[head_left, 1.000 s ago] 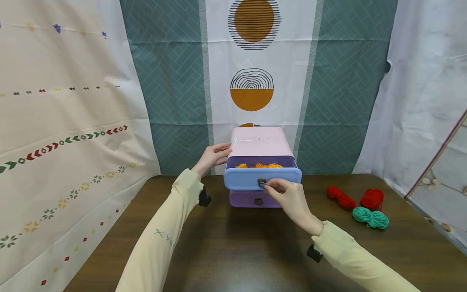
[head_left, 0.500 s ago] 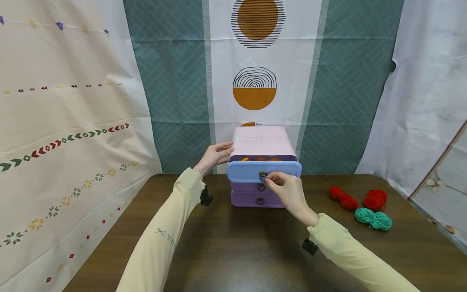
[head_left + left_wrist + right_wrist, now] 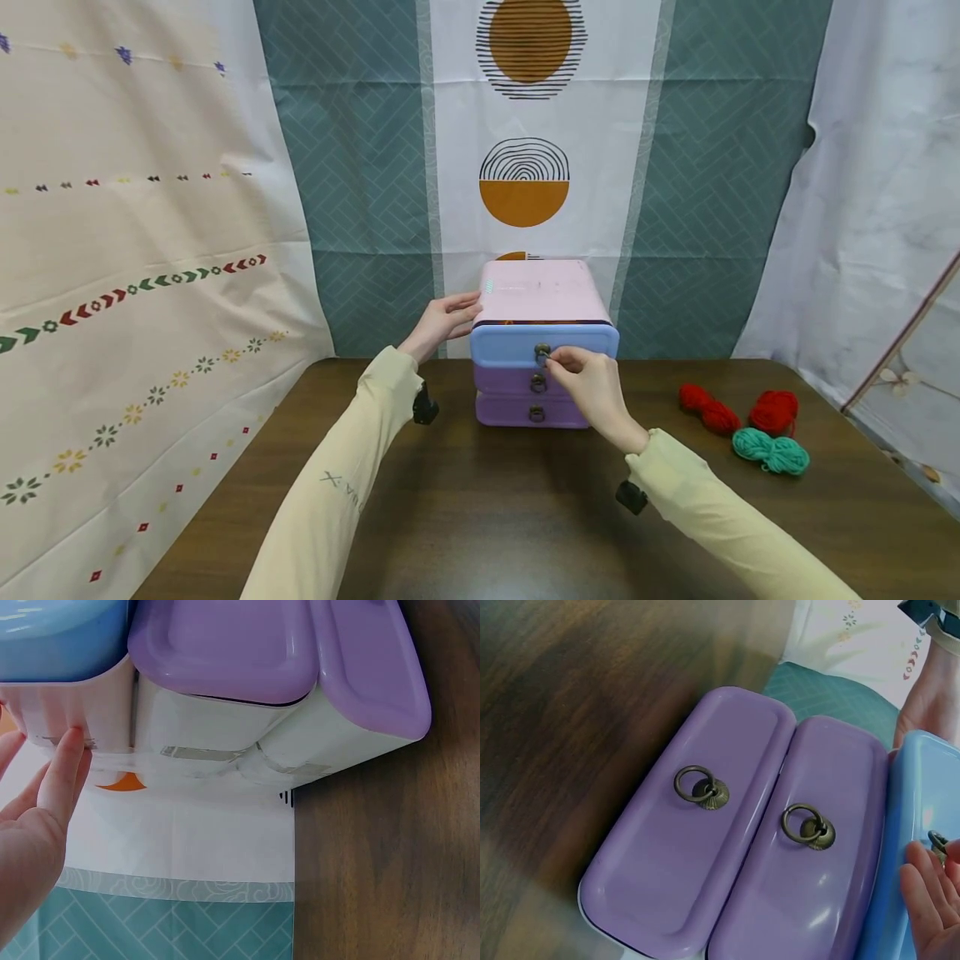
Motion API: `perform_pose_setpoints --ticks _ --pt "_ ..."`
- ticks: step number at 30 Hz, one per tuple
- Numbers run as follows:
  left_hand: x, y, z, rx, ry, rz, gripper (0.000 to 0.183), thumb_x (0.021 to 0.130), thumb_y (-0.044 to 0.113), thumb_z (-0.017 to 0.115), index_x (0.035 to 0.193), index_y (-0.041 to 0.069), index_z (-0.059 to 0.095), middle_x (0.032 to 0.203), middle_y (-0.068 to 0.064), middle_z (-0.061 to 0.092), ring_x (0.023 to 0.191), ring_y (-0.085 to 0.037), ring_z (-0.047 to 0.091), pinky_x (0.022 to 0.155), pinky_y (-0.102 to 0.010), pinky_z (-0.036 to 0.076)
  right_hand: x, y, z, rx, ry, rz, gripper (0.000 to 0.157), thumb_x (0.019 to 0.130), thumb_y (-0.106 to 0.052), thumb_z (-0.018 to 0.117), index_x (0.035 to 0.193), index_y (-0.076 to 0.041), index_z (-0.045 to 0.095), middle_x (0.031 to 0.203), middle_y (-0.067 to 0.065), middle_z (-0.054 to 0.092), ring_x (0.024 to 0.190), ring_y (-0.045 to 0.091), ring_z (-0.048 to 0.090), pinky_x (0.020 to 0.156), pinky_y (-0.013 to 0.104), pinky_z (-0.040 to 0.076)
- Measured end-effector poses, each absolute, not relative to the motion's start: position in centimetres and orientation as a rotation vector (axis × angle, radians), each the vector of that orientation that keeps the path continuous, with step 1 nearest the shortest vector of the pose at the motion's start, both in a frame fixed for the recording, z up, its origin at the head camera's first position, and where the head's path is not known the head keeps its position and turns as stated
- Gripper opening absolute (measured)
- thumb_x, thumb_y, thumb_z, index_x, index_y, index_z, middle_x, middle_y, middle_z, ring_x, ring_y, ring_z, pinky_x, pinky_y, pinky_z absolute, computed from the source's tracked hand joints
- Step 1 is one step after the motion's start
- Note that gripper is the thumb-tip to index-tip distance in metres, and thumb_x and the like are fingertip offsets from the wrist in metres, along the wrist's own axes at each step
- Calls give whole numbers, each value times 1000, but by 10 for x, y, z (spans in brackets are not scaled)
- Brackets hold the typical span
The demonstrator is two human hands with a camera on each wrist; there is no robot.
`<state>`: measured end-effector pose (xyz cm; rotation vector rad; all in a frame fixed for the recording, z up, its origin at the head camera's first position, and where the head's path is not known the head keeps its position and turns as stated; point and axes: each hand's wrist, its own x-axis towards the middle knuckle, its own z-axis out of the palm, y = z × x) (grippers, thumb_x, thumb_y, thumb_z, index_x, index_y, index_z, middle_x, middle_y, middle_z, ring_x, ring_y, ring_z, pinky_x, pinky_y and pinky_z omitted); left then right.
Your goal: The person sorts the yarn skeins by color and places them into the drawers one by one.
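A small three-drawer chest [image 3: 536,292] with a pale pink top stands at the back of the table. Its top drawer has a blue front [image 3: 502,347], sticking out slightly, with a thin dark gap under the pink top. My right hand [image 3: 592,385] pinches the brass ring pull [image 3: 542,353] on that front. Fingers of my left hand [image 3: 437,325] rest against the chest's left side; the left wrist view shows them fairly straight on the pink side wall [image 3: 105,712]. Below are two purple drawers, the middle one [image 3: 810,847] and the bottom one [image 3: 682,847], each with a ring pull.
On the right of the brown table [image 3: 487,517] lie two red yarn bundles, one long [image 3: 708,409] and one rounder [image 3: 774,412], beside a teal yarn bundle [image 3: 770,452]. A patterned curtain [image 3: 360,208] hangs right behind the chest.
The blue drawer has slid back into the chest, pushed by my right hand, and the orange yarn inside has gone almost out of sight. My left hand has stayed on the side.
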<state>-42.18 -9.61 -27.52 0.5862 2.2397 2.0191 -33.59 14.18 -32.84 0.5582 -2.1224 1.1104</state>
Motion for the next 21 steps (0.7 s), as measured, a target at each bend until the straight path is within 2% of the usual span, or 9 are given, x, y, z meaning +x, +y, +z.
perform_pose_setpoints --ticks 8,21 --pt "-416 -97 -271 572 2263 1990 48 90 14 59 134 2 44 130 -17 44 113 -26 48 88 -37 44 -343 138 -327 502 -2154 1137 4 82 -10 67 79 -7 69 75 -2 66 67 10 63 62 31 50" --pt "-433 -100 -287 588 2277 2027 47 88 21 62 131 8 50 126 -11 49 107 -21 52 83 -32 48 -347 135 -327 477 -2173 1168 7 84 -11 66 82 -6 70 77 1 66 70 12 63 63 33 51"
